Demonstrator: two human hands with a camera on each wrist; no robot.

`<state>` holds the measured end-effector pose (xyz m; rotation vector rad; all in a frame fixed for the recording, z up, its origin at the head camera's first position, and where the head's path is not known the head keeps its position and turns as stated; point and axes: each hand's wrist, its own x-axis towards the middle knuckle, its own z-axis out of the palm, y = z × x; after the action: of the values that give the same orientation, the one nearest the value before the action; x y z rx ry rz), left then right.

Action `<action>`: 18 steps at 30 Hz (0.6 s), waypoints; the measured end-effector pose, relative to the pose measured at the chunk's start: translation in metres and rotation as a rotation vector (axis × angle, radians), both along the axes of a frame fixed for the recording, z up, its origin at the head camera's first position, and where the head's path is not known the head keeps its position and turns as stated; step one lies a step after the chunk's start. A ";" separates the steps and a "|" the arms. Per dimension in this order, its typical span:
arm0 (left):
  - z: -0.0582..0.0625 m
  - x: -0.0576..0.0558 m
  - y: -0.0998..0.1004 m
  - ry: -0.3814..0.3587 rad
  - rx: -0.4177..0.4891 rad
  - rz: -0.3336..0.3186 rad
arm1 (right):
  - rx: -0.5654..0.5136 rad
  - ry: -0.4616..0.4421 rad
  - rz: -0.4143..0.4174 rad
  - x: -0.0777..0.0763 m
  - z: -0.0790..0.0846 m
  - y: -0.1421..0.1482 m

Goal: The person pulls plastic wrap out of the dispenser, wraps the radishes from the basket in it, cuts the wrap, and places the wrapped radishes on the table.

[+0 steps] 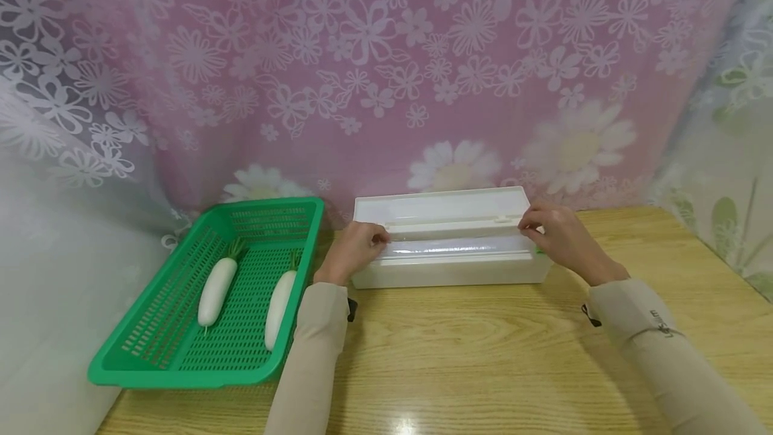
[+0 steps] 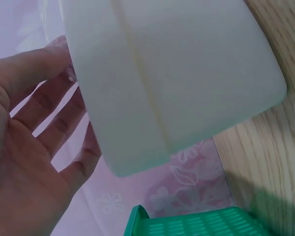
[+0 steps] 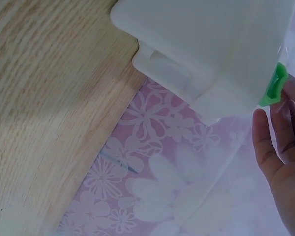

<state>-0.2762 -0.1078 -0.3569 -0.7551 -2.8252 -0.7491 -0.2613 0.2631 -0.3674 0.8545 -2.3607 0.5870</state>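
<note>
Sleeves | left grip, right grip: pinching film | box between | green basket leftward

Left arm and right arm reach far from near side. Left hand, right hand apart, angled inward, both pinching thumb-to-finger.

The box is white, the basket green, the cloth pink, white-flowered.
</note>
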 end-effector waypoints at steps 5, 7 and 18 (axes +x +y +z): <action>0.002 0.001 -0.003 0.040 -0.026 0.032 | 0.007 -0.003 -0.004 0.000 0.001 0.001; 0.002 0.001 -0.003 0.056 -0.031 0.036 | 0.004 0.004 -0.006 0.000 0.002 0.001; 0.000 0.001 -0.002 0.122 -0.040 0.079 | 0.003 -0.073 -0.050 0.003 0.007 0.000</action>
<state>-0.2754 -0.1098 -0.3571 -0.6663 -2.7495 -0.6145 -0.2580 0.2627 -0.3606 0.7858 -2.4417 0.6032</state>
